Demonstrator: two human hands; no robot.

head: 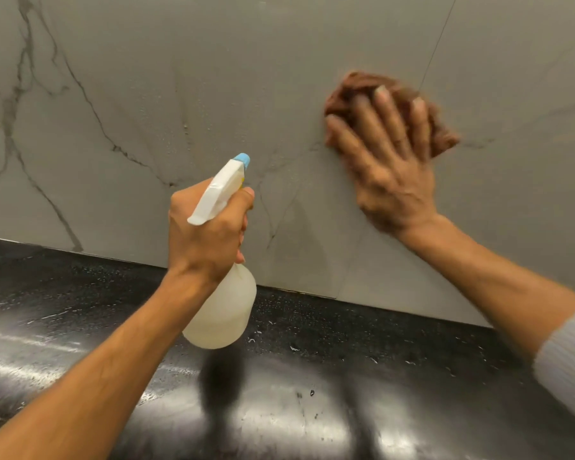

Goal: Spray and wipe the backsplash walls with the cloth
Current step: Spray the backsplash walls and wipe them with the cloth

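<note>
The backsplash wall (180,78) is grey marble-look tile with dark veins, and fine droplets show near its middle. My left hand (206,234) grips a translucent white spray bottle (223,313) by the neck, its blue-tipped nozzle aimed at the wall. My right hand (389,164) lies flat with fingers spread, pressing a brown cloth (356,91) against the wall to the right of the bottle. The cloth and fingers are blurred. Much of the cloth is hidden under my hand.
A glossy black stone countertop (312,393) runs below the wall, meeting it along a slanted seam, with small droplets on its surface. A thin tile joint (439,41) runs up the wall at the upper right. A grey sleeve (568,360) covers my right forearm.
</note>
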